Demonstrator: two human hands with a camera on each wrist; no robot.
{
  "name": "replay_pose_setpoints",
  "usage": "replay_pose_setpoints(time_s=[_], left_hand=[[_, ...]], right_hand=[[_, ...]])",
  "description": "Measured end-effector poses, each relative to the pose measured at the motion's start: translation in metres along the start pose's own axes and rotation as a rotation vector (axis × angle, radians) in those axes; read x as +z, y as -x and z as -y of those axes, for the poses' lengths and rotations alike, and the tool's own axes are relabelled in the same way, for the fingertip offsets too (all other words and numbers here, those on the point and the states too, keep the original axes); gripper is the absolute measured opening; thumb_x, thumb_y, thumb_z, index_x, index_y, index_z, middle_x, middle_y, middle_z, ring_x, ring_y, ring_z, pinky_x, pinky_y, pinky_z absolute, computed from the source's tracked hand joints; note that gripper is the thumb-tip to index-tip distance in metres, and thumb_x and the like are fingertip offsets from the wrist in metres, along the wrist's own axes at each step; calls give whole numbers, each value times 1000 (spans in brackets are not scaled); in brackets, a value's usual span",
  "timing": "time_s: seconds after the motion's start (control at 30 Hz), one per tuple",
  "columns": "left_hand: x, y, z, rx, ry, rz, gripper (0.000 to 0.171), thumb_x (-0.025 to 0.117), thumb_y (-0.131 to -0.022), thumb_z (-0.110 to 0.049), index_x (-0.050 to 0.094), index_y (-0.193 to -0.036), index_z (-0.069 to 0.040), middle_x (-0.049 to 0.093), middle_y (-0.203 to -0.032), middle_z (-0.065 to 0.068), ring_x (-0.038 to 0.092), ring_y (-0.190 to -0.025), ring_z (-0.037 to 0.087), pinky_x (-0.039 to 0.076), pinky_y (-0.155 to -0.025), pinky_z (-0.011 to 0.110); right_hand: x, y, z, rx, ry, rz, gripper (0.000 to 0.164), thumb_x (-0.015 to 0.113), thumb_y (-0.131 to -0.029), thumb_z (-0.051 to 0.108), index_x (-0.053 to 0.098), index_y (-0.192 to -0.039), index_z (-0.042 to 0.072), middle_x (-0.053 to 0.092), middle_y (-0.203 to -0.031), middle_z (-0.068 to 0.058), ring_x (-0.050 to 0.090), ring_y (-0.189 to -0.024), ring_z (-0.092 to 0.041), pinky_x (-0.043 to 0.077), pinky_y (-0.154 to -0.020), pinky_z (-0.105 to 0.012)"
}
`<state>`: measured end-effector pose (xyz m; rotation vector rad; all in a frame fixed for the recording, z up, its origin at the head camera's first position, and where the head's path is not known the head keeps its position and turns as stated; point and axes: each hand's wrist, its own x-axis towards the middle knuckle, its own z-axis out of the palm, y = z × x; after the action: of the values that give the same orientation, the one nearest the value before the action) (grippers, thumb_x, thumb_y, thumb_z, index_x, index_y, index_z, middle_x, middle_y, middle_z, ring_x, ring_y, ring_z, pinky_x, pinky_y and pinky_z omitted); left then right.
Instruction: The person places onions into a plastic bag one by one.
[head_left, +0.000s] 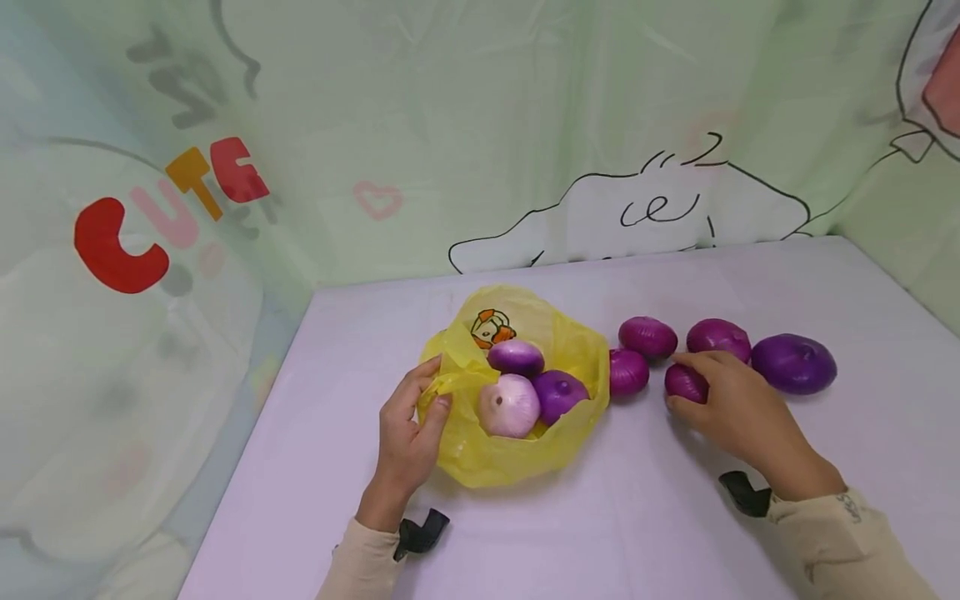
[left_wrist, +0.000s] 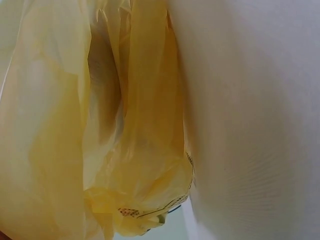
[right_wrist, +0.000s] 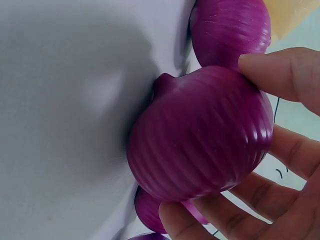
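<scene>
My left hand [head_left: 408,437] pinches the left rim of a yellow plastic bag [head_left: 495,462] between thumb and fingers. The bag's mouth faces up, showing a pale onion [head_left: 510,406] and two purple onions, one behind [head_left: 516,357] and one to the right [head_left: 558,396]. Right of the bag, my right hand [head_left: 738,408] grips a purple onion [right_wrist: 200,135], with the thumb on one side and the fingers around the other. In the left wrist view the bag [left_wrist: 150,125] fills the left half; the fingers are mostly out of sight there.
Beyond the right hand are a purple onion [head_left: 718,336] and a larger, darker one [head_left: 795,364]. Two more, one rear [head_left: 647,337] and one front [head_left: 628,372], lie by the bag's right side. A pale cloth [head_left: 585,542] covers the table, with a printed curtain [head_left: 465,125] behind it.
</scene>
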<state>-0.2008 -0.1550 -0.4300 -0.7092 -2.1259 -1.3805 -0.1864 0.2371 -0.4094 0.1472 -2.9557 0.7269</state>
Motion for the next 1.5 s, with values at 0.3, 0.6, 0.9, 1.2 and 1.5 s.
replay_pose_setpoints(time_s=[0.3, 0.6, 0.9, 1.2, 1.5], left_hand=[[-1, 1, 2, 10, 0, -8, 7, 58, -95, 3, 63, -100, 3, 64, -140, 15, 63, -129, 32, 47, -111, 27], [-1, 1, 1, 6, 13, -7, 8, 58, -95, 3, 64, -100, 3, 64, -139, 15, 62, -129, 32, 46, -111, 26], [-1, 1, -1, 3, 9, -3, 8, 58, -95, 3, 64, -101, 4, 64, -139, 16, 62, -129, 33, 46, -111, 27], [0, 0, -2, 0, 4, -4, 8, 59, -94, 2, 63, -100, 4, 64, -139, 16, 63, -128, 32, 47, -111, 26], [0, 0, -2, -8, 9, -5, 7, 58, -94, 3, 63, -100, 4, 64, -139, 17, 63, -128, 33, 46, -111, 27]], right_hand=[[3, -1, -1, 15, 0, 27, 70, 81, -87, 24, 53, -143, -6, 50, -143, -39, 50, -124, -59, 49, -93, -74], [6, -2, -3, 38, -4, 37, 73, 81, -86, 25, 51, -145, -5, 48, -143, -40, 49, -123, -60, 49, -92, -73], [3, 2, 0, 43, -26, 23, 72, 81, -86, 26, 51, -145, -4, 50, -141, -39, 53, -116, -58, 53, -87, -71], [1, 4, 9, -25, -42, -87, 67, 83, -84, 22, 56, -140, -3, 55, -134, -38, 57, -110, -57, 53, -83, -70], [-7, 5, 25, -49, -46, -129, 70, 84, -84, 20, 55, -143, -4, 56, -134, -36, 52, -119, -55, 50, -88, -74]])
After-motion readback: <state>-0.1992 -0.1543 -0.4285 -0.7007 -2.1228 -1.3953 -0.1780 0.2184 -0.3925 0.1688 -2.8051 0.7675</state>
